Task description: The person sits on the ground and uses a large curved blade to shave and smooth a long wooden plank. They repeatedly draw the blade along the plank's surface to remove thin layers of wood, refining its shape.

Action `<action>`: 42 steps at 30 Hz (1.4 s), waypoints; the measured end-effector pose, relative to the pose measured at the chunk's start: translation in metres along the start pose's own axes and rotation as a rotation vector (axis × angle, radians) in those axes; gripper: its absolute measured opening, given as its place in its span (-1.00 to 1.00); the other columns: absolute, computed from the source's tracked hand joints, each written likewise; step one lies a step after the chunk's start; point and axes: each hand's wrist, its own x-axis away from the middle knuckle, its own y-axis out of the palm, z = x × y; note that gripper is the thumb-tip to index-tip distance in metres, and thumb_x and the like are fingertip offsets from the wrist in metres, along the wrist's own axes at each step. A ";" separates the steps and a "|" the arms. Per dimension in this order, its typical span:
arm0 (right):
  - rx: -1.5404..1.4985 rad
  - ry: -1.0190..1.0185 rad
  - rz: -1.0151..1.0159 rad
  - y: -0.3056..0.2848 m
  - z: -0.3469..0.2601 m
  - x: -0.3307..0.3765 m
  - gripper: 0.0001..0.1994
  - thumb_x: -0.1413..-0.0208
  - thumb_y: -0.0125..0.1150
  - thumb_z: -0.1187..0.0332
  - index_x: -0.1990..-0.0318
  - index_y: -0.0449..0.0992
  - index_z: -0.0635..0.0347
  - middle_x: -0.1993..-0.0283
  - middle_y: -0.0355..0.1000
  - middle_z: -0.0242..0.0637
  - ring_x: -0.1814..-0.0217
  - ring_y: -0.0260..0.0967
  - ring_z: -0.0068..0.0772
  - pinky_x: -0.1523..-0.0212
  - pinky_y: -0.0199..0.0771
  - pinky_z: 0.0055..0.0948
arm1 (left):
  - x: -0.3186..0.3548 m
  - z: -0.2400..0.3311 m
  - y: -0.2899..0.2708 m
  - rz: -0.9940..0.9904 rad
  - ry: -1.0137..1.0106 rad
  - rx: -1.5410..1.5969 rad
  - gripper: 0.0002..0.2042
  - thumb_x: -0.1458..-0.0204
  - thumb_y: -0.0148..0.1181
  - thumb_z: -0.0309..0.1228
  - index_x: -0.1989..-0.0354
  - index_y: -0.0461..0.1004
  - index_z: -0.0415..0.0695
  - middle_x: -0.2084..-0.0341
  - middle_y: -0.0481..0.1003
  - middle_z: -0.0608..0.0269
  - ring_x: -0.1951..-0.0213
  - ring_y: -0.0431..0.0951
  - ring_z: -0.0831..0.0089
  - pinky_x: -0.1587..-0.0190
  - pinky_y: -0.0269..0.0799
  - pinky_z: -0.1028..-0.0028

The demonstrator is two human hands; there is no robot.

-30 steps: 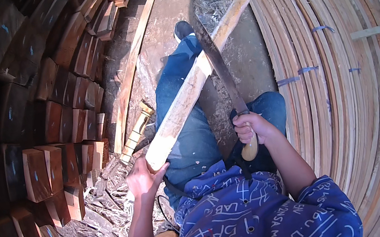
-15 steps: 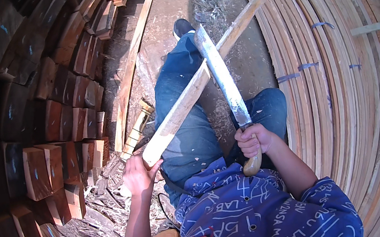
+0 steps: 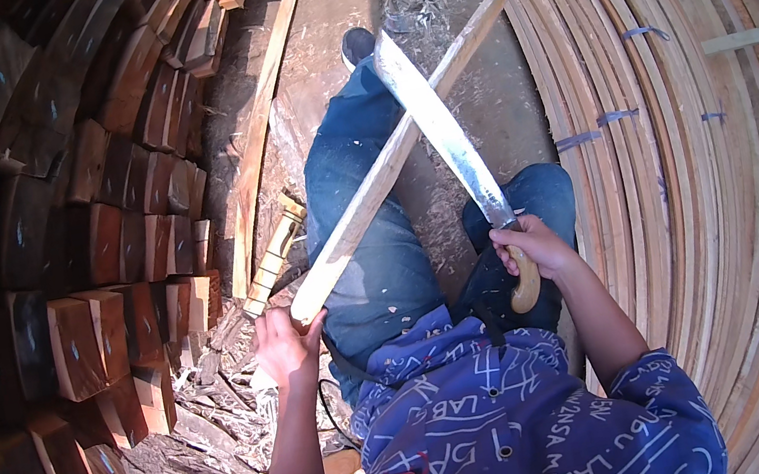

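A long, pale wooden strip (image 3: 363, 201) slants over my thigh, its far end up at the right. Its near end is gripped by my left hand (image 3: 287, 348), fingers and thumb closed round it. My right hand (image 3: 534, 247) is wrapped round the curved wooden handle of a machete (image 3: 438, 123). The broad steel blade points up and to the left, crossing over the strip near its middle. Whether the blade touches the wood I cannot tell. Part of the strip is hidden beneath the blade.
Stacked thick timbers (image 3: 84, 345) rise on the left. Long thin boards (image 3: 616, 195) tied with strips lie along the right. A sheath-like wooden piece (image 3: 273, 256) and a loose plank (image 3: 265, 135) lie beside my leg, with wood chips (image 3: 217, 408) on the ground.
My right hand has moved slightly right and up, and the machete leans further left. The strip and my left hand have shifted a little.
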 end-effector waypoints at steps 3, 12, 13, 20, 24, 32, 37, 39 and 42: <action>0.109 -0.064 -0.011 0.006 -0.014 0.014 -0.72 -0.14 0.33 0.32 0.48 0.34 0.17 0.65 0.30 -0.39 0.73 0.24 -0.57 0.70 0.27 -0.51 | 0.007 0.009 0.002 0.015 -0.054 -0.001 -0.52 0.31 0.58 -0.18 0.46 0.35 -0.15 0.56 0.40 0.15 0.42 0.45 0.12 0.39 0.41 0.18; 0.127 0.054 -0.161 -0.012 -0.023 0.026 -0.72 -0.16 0.31 0.35 0.44 0.28 0.17 0.67 0.22 -0.44 0.72 0.19 -0.58 0.69 0.24 -0.46 | 0.012 0.022 -0.004 -0.136 -0.214 0.175 -0.68 0.08 0.42 -0.33 0.33 0.36 -0.18 0.47 0.43 0.09 0.33 0.52 0.01 0.29 0.45 0.11; 0.103 0.082 -0.170 -0.015 -0.023 0.026 -0.71 -0.16 0.32 0.34 0.42 0.28 0.18 0.67 0.21 -0.44 0.71 0.19 -0.57 0.67 0.25 -0.44 | 0.009 0.021 -0.006 -0.172 -0.200 0.162 -0.69 0.07 0.40 -0.35 0.31 0.37 -0.18 0.46 0.45 0.07 0.33 0.53 0.00 0.28 0.45 0.10; 0.163 0.085 -0.217 -0.024 -0.017 0.029 -0.73 -0.15 0.32 0.35 0.39 0.30 0.19 0.66 0.24 -0.41 0.71 0.20 -0.56 0.67 0.26 -0.43 | -0.009 0.009 -0.025 -0.654 -0.327 0.471 -0.71 0.03 0.26 -0.48 0.09 0.44 -0.15 0.30 0.56 -0.12 0.19 0.58 -0.06 0.14 0.48 0.14; 0.255 0.042 -0.149 -0.020 -0.014 0.032 -0.75 -0.15 0.32 0.36 0.37 0.33 0.21 0.66 0.26 -0.40 0.70 0.23 -0.55 0.67 0.29 -0.43 | -0.011 0.010 -0.022 -0.689 -0.325 0.464 -0.75 0.05 0.20 -0.52 0.14 0.48 -0.15 0.31 0.56 -0.16 0.22 0.59 -0.07 0.14 0.49 0.15; 0.107 0.099 -0.304 -0.039 -0.007 0.031 -0.77 -0.15 0.32 0.38 0.35 0.33 0.21 0.65 0.27 -0.41 0.70 0.24 -0.56 0.67 0.29 -0.45 | -0.007 0.007 -0.005 -0.590 -0.215 0.408 -0.69 0.10 0.20 -0.55 0.10 0.49 -0.20 0.46 0.57 -0.12 0.38 0.62 -0.05 0.27 0.54 0.18; 0.200 -0.056 -0.115 -0.017 0.004 0.018 -0.75 -0.15 0.33 0.35 0.39 0.35 0.21 0.66 0.28 -0.42 0.71 0.23 -0.59 0.68 0.27 -0.49 | -0.010 0.014 -0.009 -0.572 -0.229 0.404 -0.56 0.08 0.17 -0.57 -0.07 0.40 -0.19 0.44 0.57 -0.21 0.32 0.63 -0.09 0.22 0.55 0.16; 0.289 -0.147 -0.031 -0.017 -0.001 0.014 -0.72 -0.15 0.33 0.34 0.45 0.32 0.19 0.67 0.29 -0.41 0.72 0.24 -0.58 0.70 0.27 -0.50 | -0.011 0.015 -0.009 -0.605 -0.289 0.418 -0.53 0.07 0.17 -0.56 -0.11 0.37 -0.18 0.42 0.57 -0.23 0.29 0.62 -0.12 0.20 0.54 0.13; 0.261 -0.183 0.086 -0.005 -0.018 0.013 -0.70 -0.17 0.31 0.34 0.50 0.31 0.16 0.70 0.25 -0.44 0.75 0.19 -0.61 0.73 0.22 -0.53 | -0.018 0.020 -0.016 -0.649 -0.298 0.360 -0.51 0.08 0.17 -0.55 -0.13 0.36 -0.17 0.41 0.56 -0.26 0.28 0.61 -0.13 0.18 0.53 0.12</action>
